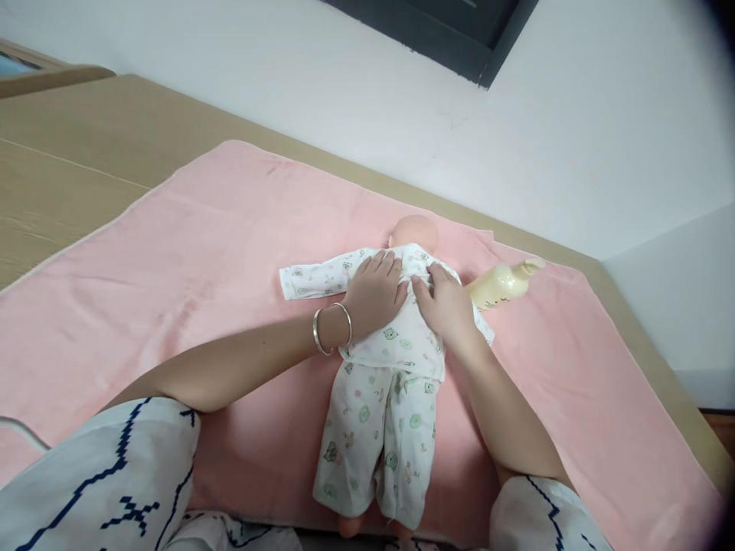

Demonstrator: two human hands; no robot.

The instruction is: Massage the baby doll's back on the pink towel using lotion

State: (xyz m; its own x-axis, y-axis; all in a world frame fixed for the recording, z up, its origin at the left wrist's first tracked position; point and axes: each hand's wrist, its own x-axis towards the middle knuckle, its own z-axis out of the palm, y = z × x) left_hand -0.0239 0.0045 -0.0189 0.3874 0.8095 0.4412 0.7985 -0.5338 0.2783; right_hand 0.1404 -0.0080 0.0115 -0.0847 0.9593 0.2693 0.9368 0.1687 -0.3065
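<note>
A baby doll point(414, 231) in a white patterned top point(390, 344) and matching trousers point(359, 428) lies stretched out, its head away from me and no facial features visible. My left hand point(374, 295) rests flat on the left side of its upper body, fingers extended. On the other side, my right hand point(451, 310) touches the top near the shoulder, with thumb and forefinger apart and the remaining fingers partly hidden. One sleeve point(318, 279) reaches out to the left. Just right of the doll lies a pale yellow pump bottle point(501, 285), tipped on its side.
A pink blanket point(230, 222) spreads beneath the doll over a wooden surface point(74, 168). Behind stands a white wall point(551, 153) with a dark frame point(448, 38). A white cable point(26, 430) crosses the blanket at the left edge.
</note>
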